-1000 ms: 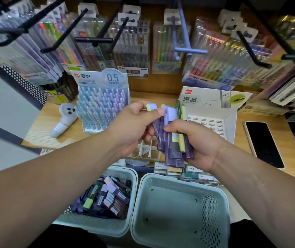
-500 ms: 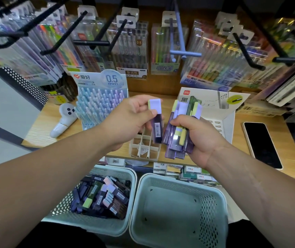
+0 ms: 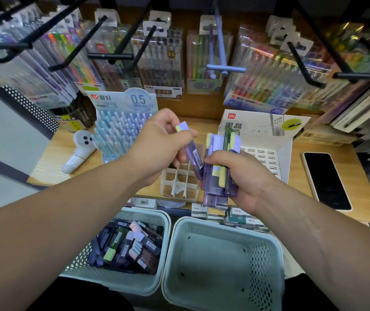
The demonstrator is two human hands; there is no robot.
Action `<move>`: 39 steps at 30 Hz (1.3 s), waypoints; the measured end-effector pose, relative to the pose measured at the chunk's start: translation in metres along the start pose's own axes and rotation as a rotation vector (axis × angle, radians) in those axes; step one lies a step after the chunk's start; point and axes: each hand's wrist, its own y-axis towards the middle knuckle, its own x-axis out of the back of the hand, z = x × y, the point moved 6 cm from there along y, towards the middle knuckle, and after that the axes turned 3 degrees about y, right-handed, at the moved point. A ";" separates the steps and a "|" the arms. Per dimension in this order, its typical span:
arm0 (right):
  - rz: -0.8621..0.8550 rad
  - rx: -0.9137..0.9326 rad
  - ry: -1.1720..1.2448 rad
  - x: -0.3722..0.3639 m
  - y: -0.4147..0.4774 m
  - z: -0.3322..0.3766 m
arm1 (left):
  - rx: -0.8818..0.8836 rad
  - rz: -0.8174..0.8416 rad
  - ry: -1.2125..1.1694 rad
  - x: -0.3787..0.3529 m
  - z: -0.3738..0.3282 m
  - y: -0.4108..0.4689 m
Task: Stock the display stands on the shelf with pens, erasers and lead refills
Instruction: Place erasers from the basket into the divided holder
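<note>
Left basket: a pale green perforated plastic basket (image 3: pixel 148 212), nearest the person, holds a loose heap of dark and purple lead-refill cases (image 3: pixel 132 250), too many to count. It probably serves as the supply.
Right basket: an identical pale green plastic basket (image 3: pixel 264 265) touches the first one. Nothing shows inside it. Baskets: two.
Right hand: the right hand (image 3: pixel 244 176) is clamped round an upright bundle of purple translucent refill cases (image 3: pixel 216 182), probably as a reserve to draw from. There are about six, but overlap prevents an exact count.
Left hand: the left hand (image 3: pixel 157 144) pinches one single purple refill case with a pale cap (image 3: pixel 194 159). The case is tilted, cap up, and its lower end points at the stand below, apparently ready to be inserted.
Divided stand: a white plastic stand with gridded compartments (image 3: pixel 179 184) sits at the front edge of the light wooden shelf (image 3: pixel 51 162), directly under both hands. The compartments that show appear unfilled.
Refill box: a white cardboard display box marked HB 0.5 (image 3: pixel 264 151) stands behind the right hand. Its slots are visible, but their contents cannot be told.
Pen stand: a blue display stand marked 0.5 mm (image 3: pixel 121 131), at the left, is packed with pale blue pens. Stands: three.
Other items: one white handheld device (image 3: pixel 78 149) and one black-screened phone (image 3: pixel 326 180).
Farthest: hanging packs of pens (image 3: pixel 163 61) hang on black hooks.
</note>
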 end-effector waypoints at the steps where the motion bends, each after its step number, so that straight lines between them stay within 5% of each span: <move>1: 0.010 -0.008 0.003 -0.001 0.000 0.000 | 0.006 0.016 -0.057 -0.001 -0.002 0.000; 8: 0.072 -0.050 0.063 0.004 0.004 -0.001 | 0.027 0.279 -0.302 -0.006 -0.004 -0.002; 14: 0.072 -0.061 0.085 0.005 0.001 -0.002 | 0.012 0.289 -0.373 -0.005 -0.006 0.004; 23: -0.062 -0.041 0.084 0.030 0.002 0.002 | -0.139 -0.025 0.248 0.017 0.015 0.024; 39: -0.032 -0.061 0.089 0.034 -0.006 0.006 | -0.199 -0.010 0.839 -0.004 0.044 0.044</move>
